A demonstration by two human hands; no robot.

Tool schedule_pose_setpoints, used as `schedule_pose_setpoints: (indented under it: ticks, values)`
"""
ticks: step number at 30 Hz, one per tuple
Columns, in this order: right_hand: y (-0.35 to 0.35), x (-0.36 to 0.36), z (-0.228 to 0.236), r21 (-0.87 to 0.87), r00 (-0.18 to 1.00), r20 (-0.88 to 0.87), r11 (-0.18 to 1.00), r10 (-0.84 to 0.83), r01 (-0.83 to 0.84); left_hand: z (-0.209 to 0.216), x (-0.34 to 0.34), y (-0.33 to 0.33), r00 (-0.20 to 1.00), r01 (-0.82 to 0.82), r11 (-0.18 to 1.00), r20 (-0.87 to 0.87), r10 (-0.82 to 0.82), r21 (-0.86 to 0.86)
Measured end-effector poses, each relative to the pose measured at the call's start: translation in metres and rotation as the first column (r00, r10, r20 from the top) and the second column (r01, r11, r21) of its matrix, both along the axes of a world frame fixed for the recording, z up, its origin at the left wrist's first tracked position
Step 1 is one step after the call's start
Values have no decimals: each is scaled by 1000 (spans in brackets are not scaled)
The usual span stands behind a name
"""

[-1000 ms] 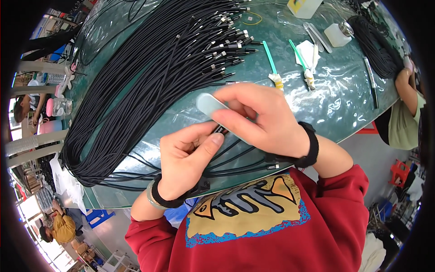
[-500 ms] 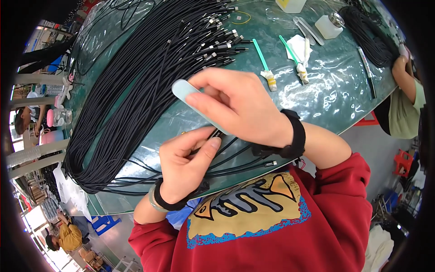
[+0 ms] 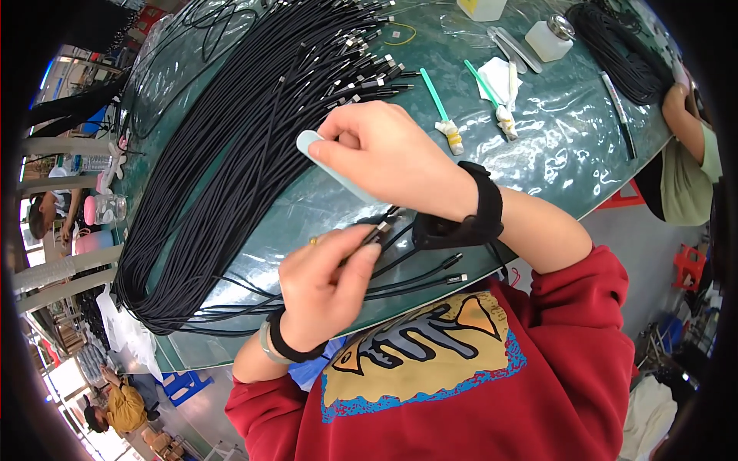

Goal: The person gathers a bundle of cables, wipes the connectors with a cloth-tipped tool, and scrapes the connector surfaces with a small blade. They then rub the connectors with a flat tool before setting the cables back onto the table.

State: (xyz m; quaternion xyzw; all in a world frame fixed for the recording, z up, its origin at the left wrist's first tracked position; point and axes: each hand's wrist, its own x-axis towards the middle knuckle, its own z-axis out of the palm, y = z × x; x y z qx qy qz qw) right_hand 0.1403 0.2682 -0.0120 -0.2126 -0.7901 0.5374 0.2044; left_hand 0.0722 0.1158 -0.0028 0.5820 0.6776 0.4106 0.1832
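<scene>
My left hand (image 3: 327,280) is closed with thumb and forefinger pinching the end of a black USB cable; its metal connector (image 3: 382,228) sticks out past the fingertips. Above it, my right hand (image 3: 396,157) grips a pale blue flat stick with a rounded end (image 3: 342,175). The stick's lower end comes down close to the connector; whether they touch I cannot tell. A large bundle of black cables (image 3: 207,165) lies looped to the left, with its many connectors (image 3: 365,73) gathered at the far side. More loose cable ends (image 3: 455,279) lie at the table's near edge.
On the green table (image 3: 538,173) are two green-handled sticks with wrapped tips (image 3: 450,138), tweezers-like metal strips (image 3: 516,50), a bottle with a metal cap (image 3: 551,38) and a pen (image 3: 617,115). At the right, another person's arm (image 3: 684,123) reaches beside a cable coil (image 3: 623,61).
My right hand has lifted slightly and shifted left, away from the left hand. The connector in my left fingers now shows. The stick remains in my right hand.
</scene>
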Motion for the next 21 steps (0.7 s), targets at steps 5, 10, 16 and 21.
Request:
schedule_pose_setpoints:
  ticks: [5, 10, 16, 21]
  values:
    - [6, 14, -2, -169, 994, -101, 986, -27, 9, -1, -5, 2, 736, -82, 977, 649, 192, -196]
    - [-4, 33, 5, -96, 981, -191, 994, 32, -51, -3, -11, 0, 686, 4, 971, 707, 171, -238]
    - [-12, 22, 4, 40, 964, -240, 994, 111, -105, -5, -13, 1, 647, 58, 971, 749, 140, -232]
    - [-12, 22, -3, 280, 933, -325, 958, 156, -63, -3, -18, 0, 544, 91, 968, 826, 149, -234]
